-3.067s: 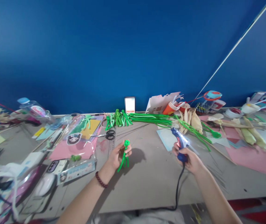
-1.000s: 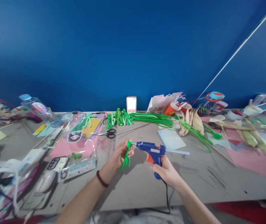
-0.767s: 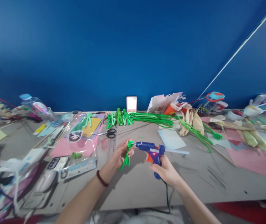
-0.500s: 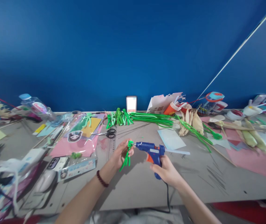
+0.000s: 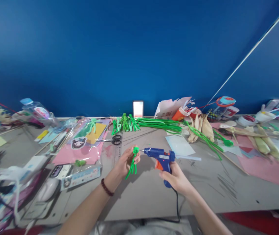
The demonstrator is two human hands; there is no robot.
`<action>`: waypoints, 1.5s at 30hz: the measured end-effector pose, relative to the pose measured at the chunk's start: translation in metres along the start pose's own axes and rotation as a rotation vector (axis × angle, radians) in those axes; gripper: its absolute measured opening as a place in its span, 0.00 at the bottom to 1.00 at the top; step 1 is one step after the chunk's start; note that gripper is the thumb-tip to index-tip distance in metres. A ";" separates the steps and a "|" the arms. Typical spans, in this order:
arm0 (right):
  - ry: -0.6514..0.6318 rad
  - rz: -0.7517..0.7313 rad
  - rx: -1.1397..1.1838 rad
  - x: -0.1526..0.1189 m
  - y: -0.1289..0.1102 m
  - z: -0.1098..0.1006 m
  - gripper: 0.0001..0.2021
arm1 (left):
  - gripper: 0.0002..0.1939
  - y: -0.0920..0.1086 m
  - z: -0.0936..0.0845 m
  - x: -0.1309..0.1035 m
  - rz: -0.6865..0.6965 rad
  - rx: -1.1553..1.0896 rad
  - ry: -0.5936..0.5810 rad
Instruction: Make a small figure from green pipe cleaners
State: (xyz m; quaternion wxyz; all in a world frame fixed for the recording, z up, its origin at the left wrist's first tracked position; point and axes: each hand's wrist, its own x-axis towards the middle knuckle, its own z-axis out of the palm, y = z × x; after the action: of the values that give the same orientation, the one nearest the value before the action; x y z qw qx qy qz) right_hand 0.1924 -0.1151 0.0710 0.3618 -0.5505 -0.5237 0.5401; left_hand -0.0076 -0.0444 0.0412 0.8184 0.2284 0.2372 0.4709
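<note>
Between the fingers of my left hand (image 5: 126, 163) is a green pipe-cleaner figure (image 5: 132, 164), its knotted top up and its loose strands hanging down. My right hand (image 5: 177, 178) is wrapped round the handle of a blue hot glue gun (image 5: 161, 156) with an orange trigger. The gun's metal nozzle points left at the figure's top, very close to it; whether they touch I cannot tell. A clear glue stick (image 5: 188, 157) juts from the gun's back. Several similar green figures (image 5: 124, 123) lie beyond my hands, beside a bundle of green pipe cleaners (image 5: 161, 123).
Black-handled scissors (image 5: 116, 140) and a ruler (image 5: 117, 151) lie left of centre. A plastic bag with coloured paper (image 5: 66, 153) is further left, near a computer mouse (image 5: 48, 190). Dried husks (image 5: 206, 130) and a pale blue sheet (image 5: 180, 145) are at right. The gun's cord (image 5: 178, 207) hangs over the table's front edge.
The glue gun in my right hand has shifted slightly right, and its nozzle has drawn back a little from the pipe-cleaner figure. My left hand has barely moved.
</note>
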 end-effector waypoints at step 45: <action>0.003 -0.007 0.038 0.002 -0.014 0.003 0.05 | 0.14 -0.003 0.003 0.000 0.009 0.088 0.001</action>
State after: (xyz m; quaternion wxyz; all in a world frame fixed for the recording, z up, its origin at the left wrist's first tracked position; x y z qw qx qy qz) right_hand 0.1866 -0.1107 0.0832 0.3749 -0.5423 -0.5147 0.5481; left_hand -0.0040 -0.0462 0.0419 0.8051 0.2651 0.2573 0.4640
